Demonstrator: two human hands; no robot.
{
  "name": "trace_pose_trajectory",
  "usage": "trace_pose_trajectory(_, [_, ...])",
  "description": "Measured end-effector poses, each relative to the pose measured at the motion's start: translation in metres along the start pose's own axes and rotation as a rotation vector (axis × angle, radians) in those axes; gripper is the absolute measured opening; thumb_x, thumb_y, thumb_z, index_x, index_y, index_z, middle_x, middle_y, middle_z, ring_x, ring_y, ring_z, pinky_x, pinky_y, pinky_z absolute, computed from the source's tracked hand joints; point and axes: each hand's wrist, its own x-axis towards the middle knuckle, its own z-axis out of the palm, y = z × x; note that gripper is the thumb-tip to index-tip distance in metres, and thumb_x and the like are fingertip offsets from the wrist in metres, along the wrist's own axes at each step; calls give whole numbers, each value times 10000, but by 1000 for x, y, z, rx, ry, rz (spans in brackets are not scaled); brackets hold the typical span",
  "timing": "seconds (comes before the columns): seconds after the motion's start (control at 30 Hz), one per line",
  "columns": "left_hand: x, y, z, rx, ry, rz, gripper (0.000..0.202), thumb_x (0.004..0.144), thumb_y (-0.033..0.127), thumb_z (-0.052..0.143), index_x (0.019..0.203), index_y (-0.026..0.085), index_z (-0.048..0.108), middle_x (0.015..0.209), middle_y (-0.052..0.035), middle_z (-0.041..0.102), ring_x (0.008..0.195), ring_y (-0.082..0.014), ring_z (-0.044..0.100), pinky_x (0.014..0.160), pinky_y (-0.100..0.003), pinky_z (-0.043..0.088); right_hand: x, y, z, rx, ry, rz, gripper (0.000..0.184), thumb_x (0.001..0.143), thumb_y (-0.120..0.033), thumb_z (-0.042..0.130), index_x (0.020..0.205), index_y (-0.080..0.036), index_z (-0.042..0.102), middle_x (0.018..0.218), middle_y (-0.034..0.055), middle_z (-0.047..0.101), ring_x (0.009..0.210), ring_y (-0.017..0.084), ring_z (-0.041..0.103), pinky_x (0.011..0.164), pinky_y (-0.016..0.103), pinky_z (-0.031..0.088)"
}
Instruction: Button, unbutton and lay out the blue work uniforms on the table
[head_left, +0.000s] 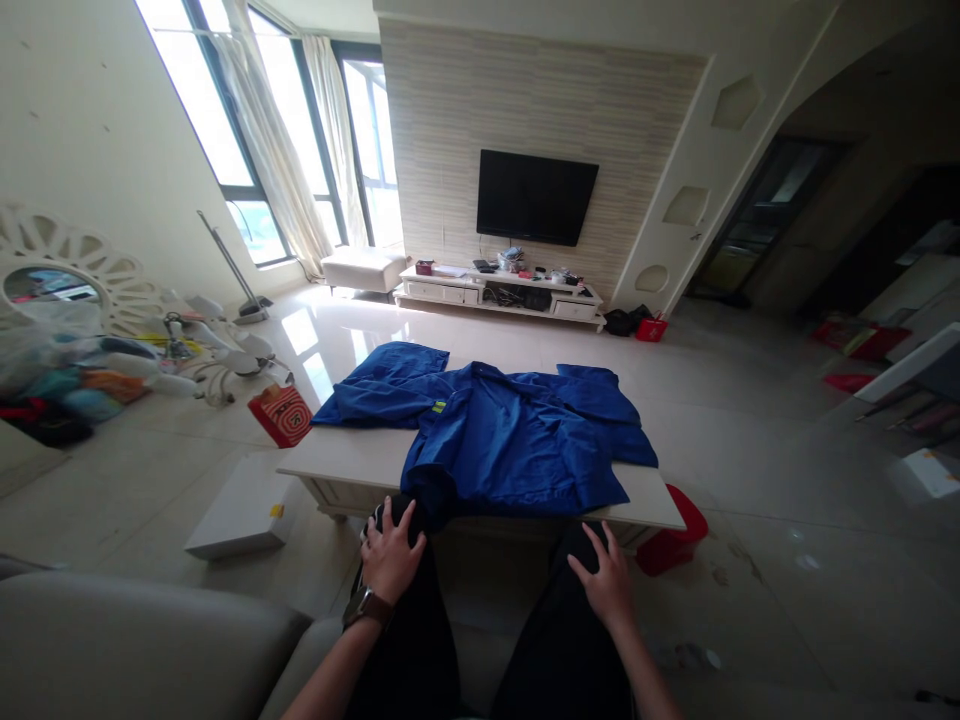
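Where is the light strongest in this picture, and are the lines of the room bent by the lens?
Head view: the windows at upper left are overexposed and throw white glare on the glossy floor; the right side is dim; the blue jacket on the table is evenly lit and sharp; the walls lean outward, a wide-angle distortion.

Blue jacket point(525, 440): spread out and rumpled on the low white table point(352, 465), covering its middle and right part. Near hem draped over the near edge, hanging a little. Small yellow-green patch towards the left. More blue cloth point(382, 385) bunched at the far left, touching the jacket; sleeve or separate garment, hard to tell.
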Motion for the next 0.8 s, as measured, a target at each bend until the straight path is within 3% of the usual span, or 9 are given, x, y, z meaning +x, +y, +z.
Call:
trace_pose_trajectory(0.4, [-1,1,-4,-14,-5,-8,604,951,407,578,1548,357,501,1716,-86,249,1490,-444,340,1130,-566,395,1,1,0,20,-9,2,655,901,-603,529,1495,-326,540,1684,51,270,1479,357,382,1134,546,426])
trace_pose_trajectory(0.6, [1,-5,-3,-157,1,-33,532,952,427,554,1480,357,564,1701,-65,290,1468,-428,371,1104,-585,418,0,0,-1,16,-9,2,657,900,-601,529,1488,-310,548,1677,61,281,1477,359,383,1138,545,425])
trace_pose_trajectory(0.7, [32,-30,-11,-385,-56,-144,449,978,463,458,1372,311,609,1521,-99,544,1327,-376,540,1026,-569,483,-2,2,-2,20,-11,-5,657,904,-607,519,1489,-307,543,1676,62,279,1479,359,385,1142,547,424])
trace_pose_trajectory(0.8, [94,-64,-27,-600,-39,-238,412,944,429,471,1271,215,601,1206,-130,720,1097,-305,687,964,-482,537,-2,6,-1,35,13,-36,649,903,-610,518,1473,-302,553,1669,64,287,1479,355,392,1175,540,397])
